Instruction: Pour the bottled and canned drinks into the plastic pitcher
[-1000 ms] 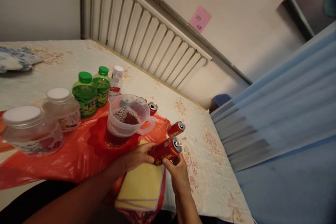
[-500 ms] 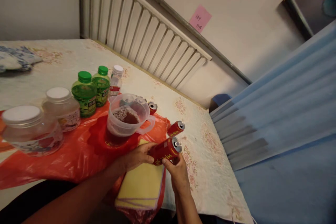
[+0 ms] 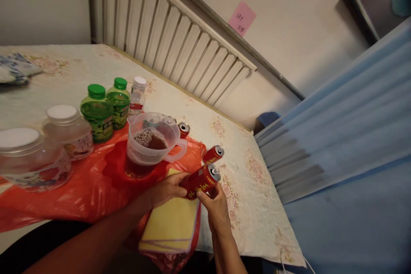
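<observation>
Both of my hands hold one red drink can (image 3: pixel 201 184), tilted, with its silver top facing up and to the right; the pull tab is raised. My left hand (image 3: pixel 167 190) grips it near its lower left side. My right hand (image 3: pixel 216 207) holds it from the right and below, thumb on the front. Under the can lies a folded yellow cloth (image 3: pixel 171 224). To the left, a clear plastic measuring jug (image 3: pixel 150 147) contains dark brown, foamy liquid and stands on a red dish (image 3: pixel 112 167). Another red can (image 3: pixel 212 154) sits just behind mine.
Two lidded clear jars (image 3: pixel 35 165), two green-capped bottles (image 3: pixel 98 115) and a white-capped bottle (image 3: pixel 137 96) line the left side. More cans, including one opened can (image 3: pixel 184 129), stand behind the jug. Red plastic sheeting (image 3: pixel 80 195) covers part of the flowered tablecloth (image 3: pixel 257 205).
The view has shifted slightly, so most things appear a little further left. Both hands keep hold of the can, with almost no change in its pose.
</observation>
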`<state>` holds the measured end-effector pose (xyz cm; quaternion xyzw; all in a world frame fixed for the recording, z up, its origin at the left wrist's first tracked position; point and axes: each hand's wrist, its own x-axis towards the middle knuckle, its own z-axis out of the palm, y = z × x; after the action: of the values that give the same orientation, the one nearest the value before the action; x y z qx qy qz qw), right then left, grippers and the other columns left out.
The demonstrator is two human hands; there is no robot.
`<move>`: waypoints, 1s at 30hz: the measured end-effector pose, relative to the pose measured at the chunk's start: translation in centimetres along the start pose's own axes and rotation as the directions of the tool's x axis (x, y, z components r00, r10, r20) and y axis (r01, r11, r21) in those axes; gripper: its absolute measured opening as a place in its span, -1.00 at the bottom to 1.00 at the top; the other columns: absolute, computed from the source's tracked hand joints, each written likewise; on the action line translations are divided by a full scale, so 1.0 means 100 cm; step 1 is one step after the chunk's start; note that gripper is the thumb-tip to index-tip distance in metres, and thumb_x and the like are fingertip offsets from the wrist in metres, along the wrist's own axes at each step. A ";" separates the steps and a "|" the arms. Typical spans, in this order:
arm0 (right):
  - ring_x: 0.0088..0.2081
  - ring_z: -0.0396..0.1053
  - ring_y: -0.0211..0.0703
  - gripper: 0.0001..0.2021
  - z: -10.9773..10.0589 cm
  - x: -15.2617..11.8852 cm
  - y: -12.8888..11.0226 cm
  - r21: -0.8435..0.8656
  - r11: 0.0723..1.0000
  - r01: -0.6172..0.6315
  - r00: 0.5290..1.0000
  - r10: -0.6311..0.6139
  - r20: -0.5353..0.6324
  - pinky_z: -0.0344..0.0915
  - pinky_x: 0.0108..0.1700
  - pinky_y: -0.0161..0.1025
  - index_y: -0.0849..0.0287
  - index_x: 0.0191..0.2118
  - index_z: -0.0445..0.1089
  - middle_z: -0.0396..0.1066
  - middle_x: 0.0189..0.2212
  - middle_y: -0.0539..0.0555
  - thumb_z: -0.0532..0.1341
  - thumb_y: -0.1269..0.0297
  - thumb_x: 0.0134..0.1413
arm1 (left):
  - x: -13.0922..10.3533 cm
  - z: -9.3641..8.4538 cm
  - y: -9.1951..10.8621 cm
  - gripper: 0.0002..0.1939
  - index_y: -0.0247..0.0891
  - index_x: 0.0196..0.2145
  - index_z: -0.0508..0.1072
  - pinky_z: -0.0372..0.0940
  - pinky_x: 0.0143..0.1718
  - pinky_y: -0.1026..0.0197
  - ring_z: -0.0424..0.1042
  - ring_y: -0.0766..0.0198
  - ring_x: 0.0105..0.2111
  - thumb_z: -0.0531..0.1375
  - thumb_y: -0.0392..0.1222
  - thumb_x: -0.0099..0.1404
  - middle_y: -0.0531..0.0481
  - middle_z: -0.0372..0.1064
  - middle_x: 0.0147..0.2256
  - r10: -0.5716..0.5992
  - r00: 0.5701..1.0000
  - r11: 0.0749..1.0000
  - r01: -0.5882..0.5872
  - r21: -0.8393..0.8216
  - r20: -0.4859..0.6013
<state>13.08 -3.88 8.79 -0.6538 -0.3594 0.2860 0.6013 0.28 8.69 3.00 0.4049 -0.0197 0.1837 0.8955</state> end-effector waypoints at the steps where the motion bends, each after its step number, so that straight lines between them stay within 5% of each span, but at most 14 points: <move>1: -0.23 0.50 -0.06 -0.54 0.000 0.000 0.000 0.000 1.000 0.007 1.000 -0.007 0.001 0.43 -0.18 -0.18 0.18 -0.11 0.44 0.56 -0.23 0.10 0.44 0.26 -0.23 | 0.000 0.001 0.001 -0.36 -0.35 0.08 0.41 0.27 -0.15 0.18 0.44 0.13 -0.16 0.38 -0.18 0.03 -0.17 0.48 -0.08 0.001 1.000 1.000 -0.001 -0.005 0.005; 19: -0.22 0.49 -0.07 -0.51 0.002 0.001 0.001 -0.048 0.999 0.010 1.000 -0.011 -0.029 0.40 -0.15 -0.18 0.19 -0.08 0.44 0.56 -0.20 0.09 0.45 0.22 -0.21 | 0.000 -0.013 -0.011 -0.37 -0.28 0.12 0.38 0.27 -0.06 0.09 0.43 0.07 -0.08 0.34 -0.24 0.06 -0.17 0.43 0.02 0.018 0.999 0.997 -0.014 0.077 -0.046; 25: -0.25 0.50 -0.07 -0.56 0.004 -0.001 -0.006 -0.093 0.995 0.018 0.997 -0.025 -0.077 0.41 -0.17 -0.20 0.22 -0.13 0.45 0.57 -0.25 0.10 0.44 0.24 -0.21 | 0.004 -0.012 -0.016 -0.30 -0.24 0.18 0.32 0.21 0.09 -0.01 0.36 -0.01 0.08 0.36 -0.24 0.07 -0.22 0.32 0.16 0.084 0.996 0.996 -0.084 -0.022 -0.006; 30: -0.27 0.52 -0.06 -0.57 0.007 0.001 -0.011 -0.060 0.998 0.014 0.996 -0.019 -0.092 0.43 -0.18 -0.18 0.21 -0.16 0.45 0.58 -0.27 0.09 0.45 0.24 -0.24 | 0.003 -0.006 -0.013 -0.34 -0.25 0.15 0.35 0.26 0.04 0.05 0.39 0.01 0.05 0.37 -0.25 0.08 -0.22 0.37 0.11 0.069 0.997 0.996 -0.070 -0.054 -0.023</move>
<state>12.39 -3.41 9.85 -0.6811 -0.3448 0.2396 0.5998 0.99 8.46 1.68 0.3774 -0.0292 0.2186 0.8994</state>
